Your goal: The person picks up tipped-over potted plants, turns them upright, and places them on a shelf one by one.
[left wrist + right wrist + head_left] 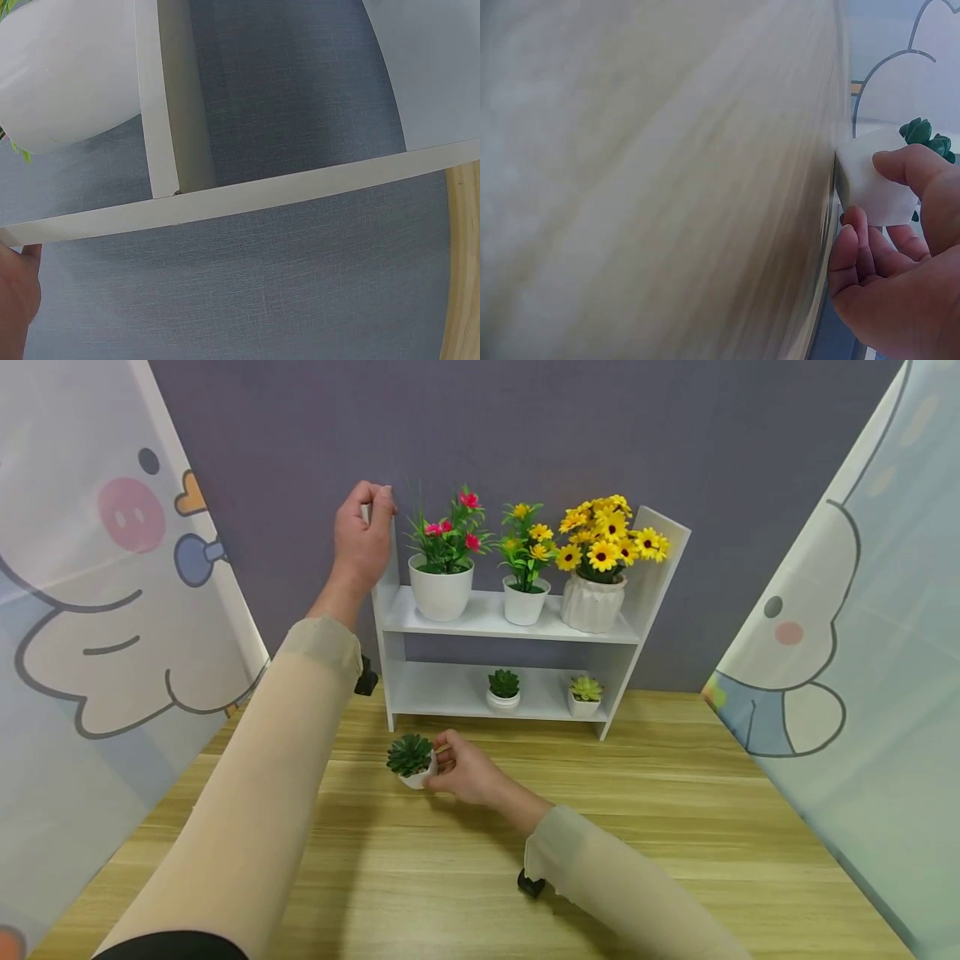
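My left hand [363,539] grips the top of the left side panel of a white two-tier shelf [510,625]. In the left wrist view, part of that hand [16,296] shows at the lower left against the panel's edge. My right hand [472,770] pinches a small white pot with a dark green succulent [410,755], in front of the shelf's lower left corner. The right wrist view has the thumb on the side of the white pot [877,184]; the far fingers are partly hidden. That pot is close to the tabletop; I cannot tell if it touches.
On the upper tier stand a red-flowered plant [442,589], a small yellow-flowered plant [525,603] and a larger yellow bouquet in a ribbed pot [592,603]. The lower tier holds a dark succulent [503,689] and a light green succulent [585,695]. A wooden tabletop [660,827] lies below.
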Motion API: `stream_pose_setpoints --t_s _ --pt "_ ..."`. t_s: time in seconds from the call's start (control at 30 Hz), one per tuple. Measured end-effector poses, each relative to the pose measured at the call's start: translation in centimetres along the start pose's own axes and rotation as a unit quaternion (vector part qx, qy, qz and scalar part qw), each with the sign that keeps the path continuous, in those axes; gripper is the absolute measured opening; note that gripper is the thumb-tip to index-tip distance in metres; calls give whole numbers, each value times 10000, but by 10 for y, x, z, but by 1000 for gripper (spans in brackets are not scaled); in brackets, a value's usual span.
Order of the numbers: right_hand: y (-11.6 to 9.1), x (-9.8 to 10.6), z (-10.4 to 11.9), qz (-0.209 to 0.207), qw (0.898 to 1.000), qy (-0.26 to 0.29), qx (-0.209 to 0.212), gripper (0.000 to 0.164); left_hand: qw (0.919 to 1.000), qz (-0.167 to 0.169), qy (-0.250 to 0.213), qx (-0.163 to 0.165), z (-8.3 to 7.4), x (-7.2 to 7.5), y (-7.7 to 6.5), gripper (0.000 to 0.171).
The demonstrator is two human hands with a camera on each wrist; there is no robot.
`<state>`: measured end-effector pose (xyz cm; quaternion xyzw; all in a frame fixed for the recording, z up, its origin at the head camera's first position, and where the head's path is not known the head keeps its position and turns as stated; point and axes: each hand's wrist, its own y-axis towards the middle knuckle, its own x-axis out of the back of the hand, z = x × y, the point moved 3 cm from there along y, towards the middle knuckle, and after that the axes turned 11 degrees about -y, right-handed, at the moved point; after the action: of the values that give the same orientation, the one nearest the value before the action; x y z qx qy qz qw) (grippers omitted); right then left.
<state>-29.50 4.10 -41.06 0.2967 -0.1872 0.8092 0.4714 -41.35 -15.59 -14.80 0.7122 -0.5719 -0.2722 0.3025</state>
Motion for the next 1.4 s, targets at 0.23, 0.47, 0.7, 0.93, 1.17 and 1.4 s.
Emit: stream_pose_setpoints --t_s 0.23,0.47,0.7,0.93,1.17,1.4 --pt "0 0 -4 9 9998 192 8 56 10000 10 -58 -52 2 -2 3 28" --pt "0 0 -7 -16 9995 311 -97 58 10000 36 -37 -44 2 -4 4 28" --pt "0 0 -7 -69 9997 156 -169 59 10000 19 44 -19 1 -3 4 27" --pt "0 -1 -7 -40 9995 191 -250 60 10000 8 83 -1 1 -2 3 27" --pt "1 -3 -9 19 9994 182 -311 62 10000 8 92 19 3 0 3 27" --pt "3 -3 -12 88 9987 281 -410 72 9999 -2 141 42 4 0 2 27"
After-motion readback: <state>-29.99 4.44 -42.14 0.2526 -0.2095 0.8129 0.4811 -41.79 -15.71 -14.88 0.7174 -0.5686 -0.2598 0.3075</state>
